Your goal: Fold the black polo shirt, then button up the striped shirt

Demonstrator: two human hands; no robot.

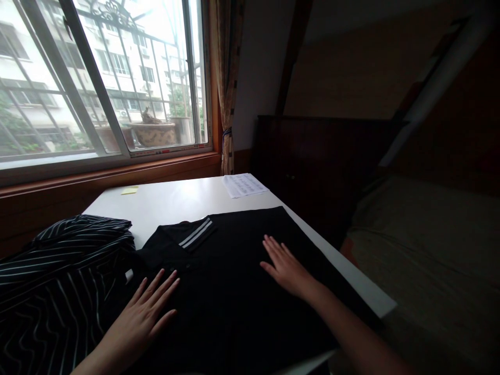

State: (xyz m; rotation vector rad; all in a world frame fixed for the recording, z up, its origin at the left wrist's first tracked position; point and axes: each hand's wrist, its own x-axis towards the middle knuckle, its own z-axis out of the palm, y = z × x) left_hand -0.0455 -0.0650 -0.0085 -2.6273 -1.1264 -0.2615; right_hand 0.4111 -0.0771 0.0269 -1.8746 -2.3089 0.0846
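Lying spread on the white table (179,195), the black shirt (238,250) looks soft, light and floppy, not easy to break, so I think it would be best to pinch it by its edges, where the cloth is easy to get under. Both hands are palm down on it with nothing gripped: the left hand (150,302) has its fingers a bit apart near the small buttons (188,266), and the right hand (284,266) lies flat nearer the far side, thumb out.
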